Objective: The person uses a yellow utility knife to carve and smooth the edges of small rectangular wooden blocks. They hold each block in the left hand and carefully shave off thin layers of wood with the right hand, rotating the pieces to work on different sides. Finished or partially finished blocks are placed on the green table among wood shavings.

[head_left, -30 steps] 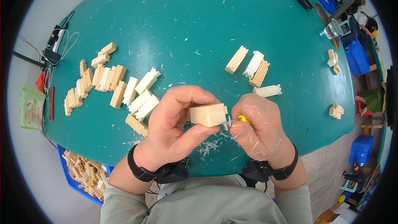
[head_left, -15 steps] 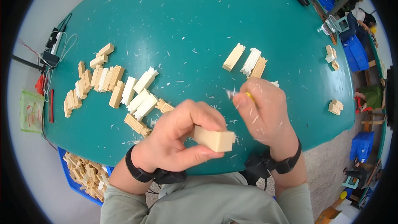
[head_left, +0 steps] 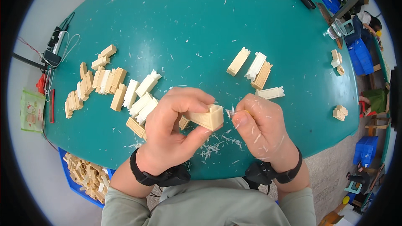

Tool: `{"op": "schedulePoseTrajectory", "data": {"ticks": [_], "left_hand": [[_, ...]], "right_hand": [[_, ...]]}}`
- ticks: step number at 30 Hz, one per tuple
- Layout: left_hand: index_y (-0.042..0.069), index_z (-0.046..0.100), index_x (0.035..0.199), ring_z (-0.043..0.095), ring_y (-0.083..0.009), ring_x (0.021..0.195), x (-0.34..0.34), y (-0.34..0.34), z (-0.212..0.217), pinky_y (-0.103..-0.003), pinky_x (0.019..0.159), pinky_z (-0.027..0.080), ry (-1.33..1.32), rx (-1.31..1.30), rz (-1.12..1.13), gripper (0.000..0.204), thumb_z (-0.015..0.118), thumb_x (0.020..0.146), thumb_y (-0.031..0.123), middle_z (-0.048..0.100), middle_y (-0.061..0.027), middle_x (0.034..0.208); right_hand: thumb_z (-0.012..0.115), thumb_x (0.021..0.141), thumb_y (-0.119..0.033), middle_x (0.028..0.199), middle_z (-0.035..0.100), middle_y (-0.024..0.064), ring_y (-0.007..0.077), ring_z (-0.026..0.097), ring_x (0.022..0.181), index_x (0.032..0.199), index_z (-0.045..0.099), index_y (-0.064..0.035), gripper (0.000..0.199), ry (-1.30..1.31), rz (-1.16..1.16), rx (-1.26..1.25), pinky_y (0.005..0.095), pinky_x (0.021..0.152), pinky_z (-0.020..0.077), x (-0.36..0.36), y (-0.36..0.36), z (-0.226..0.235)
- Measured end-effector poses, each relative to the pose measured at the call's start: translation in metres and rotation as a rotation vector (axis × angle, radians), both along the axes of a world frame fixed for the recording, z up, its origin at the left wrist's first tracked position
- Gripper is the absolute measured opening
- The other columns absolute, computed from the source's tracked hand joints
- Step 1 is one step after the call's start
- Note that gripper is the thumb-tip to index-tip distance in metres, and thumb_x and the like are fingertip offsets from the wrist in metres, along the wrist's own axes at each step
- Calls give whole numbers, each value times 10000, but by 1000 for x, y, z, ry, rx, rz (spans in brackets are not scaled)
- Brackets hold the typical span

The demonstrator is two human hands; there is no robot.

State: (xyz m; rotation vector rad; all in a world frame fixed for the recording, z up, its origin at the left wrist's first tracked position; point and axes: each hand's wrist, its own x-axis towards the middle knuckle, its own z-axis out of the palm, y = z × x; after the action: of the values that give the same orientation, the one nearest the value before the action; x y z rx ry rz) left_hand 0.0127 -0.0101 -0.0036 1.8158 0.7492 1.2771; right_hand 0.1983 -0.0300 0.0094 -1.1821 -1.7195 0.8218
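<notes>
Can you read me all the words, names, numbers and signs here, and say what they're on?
Light green bag: reddish print, too small and blurred to read.
Beige block in the left hand: no lettering shows.
Loose blocks on the table: no readable lettering.
So, no readable words or numbers.

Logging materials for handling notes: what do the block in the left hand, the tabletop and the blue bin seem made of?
Block: likely moulded plastic, satin cream; smooth faces, no visible grain, though resin is possible.
Tabletop: perhaps vinyl or laminate, semi-gloss green; even colour, soft sheen.
Blue bin: probably plastic; uniform colour, finish unclear.
</notes>
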Motion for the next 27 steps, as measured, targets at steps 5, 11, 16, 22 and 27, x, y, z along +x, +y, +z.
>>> {"op": "schedulePoseTrajectory", "data": {"ticks": [5, 11, 16, 22, 27], "left_hand": [[45, 543, 905, 578, -244, 800, 4, -1, 3, -316, 694, 458, 121, 115, 125, 348, 713, 623, -65, 601, -134, 947], [60, 547, 892, 576, -257, 794, 3, 0, 2, -333, 690, 448, 182, 230, 114, 357, 721, 607, -65, 600, -123, 950], [72, 534, 913, 562, -233, 828, 0, 2, 7, -336, 725, 443, 131, 287, -21, 323, 720, 661, -8, 604, -110, 964], [33, 493, 1076, 572, -180, 872, -8, 3, 16, -286, 745, 475, 329, 103, 48, 401, 720, 755, 112, 592, -114, 1003], [27, 456, 1089, 582, -166, 920, 0, 3, 5, -290, 753, 518, -403, -385, 24, 320, 629, 820, 9, 569, -97, 981]], "right_hand": [[605, 853, -251, 588, 490, 87, 258, 485, 510, 667, 507, -40, 298, -38, -15, 37, 339, 454, 365, -3, 0, -5], [601, 855, -256, 580, 491, 90, 268, 488, 504, 671, 504, -47, 295, -105, -34, 25, 349, 451, 365, -2, 0, -5], [575, 877, -263, 567, 461, 93, 254, 439, 486, 669, 486, -35, 321, -139, -146, -121, 334, 455, 356, 2, 5, -8], [583, 873, -288, 584, 442, 85, 182, 395, 496, 679, 482, -28, 340, 109, -39, -147, 301, 467, 343, 2, 2, 1], [671, 800, -273, 608, 465, 86, 182, 431, 514, 720, 515, -23, 305, 71, 108, -112, 293, 472, 354, 5, 0, 3]]}}
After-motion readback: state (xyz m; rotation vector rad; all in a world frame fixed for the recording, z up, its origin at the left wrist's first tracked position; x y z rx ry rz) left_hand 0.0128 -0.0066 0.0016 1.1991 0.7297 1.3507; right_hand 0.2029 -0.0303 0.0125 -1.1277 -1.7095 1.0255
